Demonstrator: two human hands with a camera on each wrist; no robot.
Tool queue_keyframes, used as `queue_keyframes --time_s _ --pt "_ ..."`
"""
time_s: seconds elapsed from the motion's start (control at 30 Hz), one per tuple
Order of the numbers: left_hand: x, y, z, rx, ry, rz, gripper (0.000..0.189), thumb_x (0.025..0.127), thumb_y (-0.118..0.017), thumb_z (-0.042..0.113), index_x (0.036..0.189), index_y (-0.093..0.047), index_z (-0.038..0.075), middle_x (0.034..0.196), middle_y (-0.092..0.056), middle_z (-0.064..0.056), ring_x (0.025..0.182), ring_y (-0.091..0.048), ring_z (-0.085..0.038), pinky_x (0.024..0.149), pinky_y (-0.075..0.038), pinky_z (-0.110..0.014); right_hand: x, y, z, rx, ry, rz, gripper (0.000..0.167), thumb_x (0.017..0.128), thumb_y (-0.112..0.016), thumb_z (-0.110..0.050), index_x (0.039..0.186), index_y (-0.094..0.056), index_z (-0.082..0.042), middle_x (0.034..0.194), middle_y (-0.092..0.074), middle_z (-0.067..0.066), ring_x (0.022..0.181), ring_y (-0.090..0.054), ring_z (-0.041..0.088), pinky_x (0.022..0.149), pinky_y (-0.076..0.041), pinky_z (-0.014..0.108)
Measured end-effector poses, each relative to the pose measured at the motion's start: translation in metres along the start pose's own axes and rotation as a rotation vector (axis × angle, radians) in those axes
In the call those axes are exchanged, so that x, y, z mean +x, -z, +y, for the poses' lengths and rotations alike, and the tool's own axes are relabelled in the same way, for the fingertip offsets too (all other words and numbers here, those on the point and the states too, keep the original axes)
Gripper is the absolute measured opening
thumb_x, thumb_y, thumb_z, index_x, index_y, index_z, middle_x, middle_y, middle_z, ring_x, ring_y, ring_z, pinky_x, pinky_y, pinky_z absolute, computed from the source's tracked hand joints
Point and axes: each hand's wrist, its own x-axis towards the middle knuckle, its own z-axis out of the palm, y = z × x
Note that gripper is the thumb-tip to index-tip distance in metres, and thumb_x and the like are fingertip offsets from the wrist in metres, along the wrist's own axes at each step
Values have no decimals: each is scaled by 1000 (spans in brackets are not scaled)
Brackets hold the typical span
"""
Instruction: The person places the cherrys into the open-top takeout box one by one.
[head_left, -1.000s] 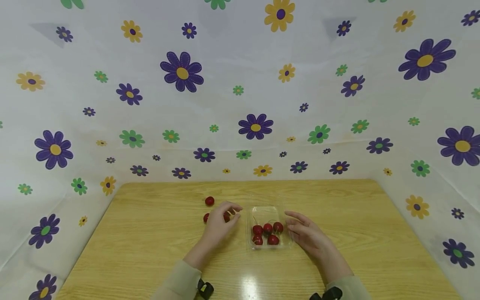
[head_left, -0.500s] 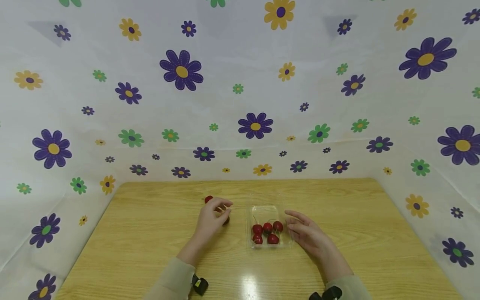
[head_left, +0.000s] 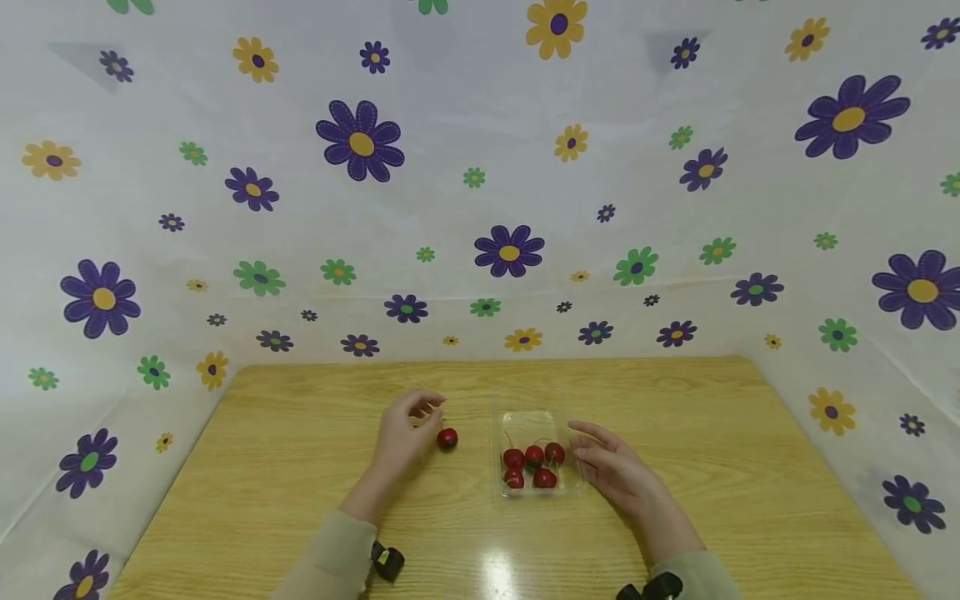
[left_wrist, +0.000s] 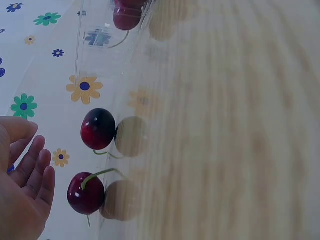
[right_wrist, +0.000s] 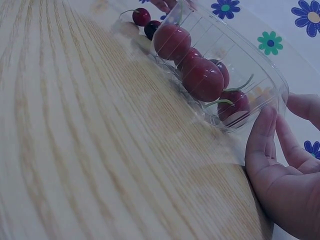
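Note:
My left hand (head_left: 402,433) is just left of a dark red cherry (head_left: 447,439) on the table. In the left wrist view the fingers of that hand (left_wrist: 25,175) are bent with nothing between them, and a stemmed cherry (left_wrist: 86,193) lies close to the fingertips. A second cherry (left_wrist: 98,129) sits beyond it. My right hand (head_left: 618,475) rests its fingertips against the right side of a clear plastic box (head_left: 528,419). In the right wrist view several cherries (right_wrist: 202,80) show through the box wall, some with green stems.
Under everything is a light wooden table (head_left: 675,408). A white cloth with printed flowers (head_left: 450,217) rises behind the table and along both sides.
My left hand has moved left, away from the box, uncovering one cherry and now hiding the others on that side. The right hand and the box have stayed in place.

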Motion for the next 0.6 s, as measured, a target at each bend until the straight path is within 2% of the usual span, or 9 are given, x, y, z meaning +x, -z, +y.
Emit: queue_keyframes --time_s 0.17,0.43,0.6 --pt "4 5 -6 18 12 25 16 96 -75 -1 110 -77 4 107 -76 -12 92 -67 -19 82 -55 -20 -1 0 0 8 2 -5 43 108 -48 4 131 -65 -27 115 -67 -8 102 -65 3 94 -56 20" --pt "13 12 -11 28 41 48 15 95 -75 -1 110 -77 2 99 -75 -13 91 -65 -19 82 -54 -21 0 1 1 -5 9 1 43 108 -48 4 130 -65 -28 116 -67 -8 102 -65 4 94 -56 20" --pt "17 16 -16 25 59 63 16 95 -75 -1 111 -77 1 101 -77 -16 91 -66 -20 83 -54 -23 0 0 1 9 12 -2 43 108 -49 4 129 -66 -29 116 -67 -8 103 -66 3 94 -56 19"
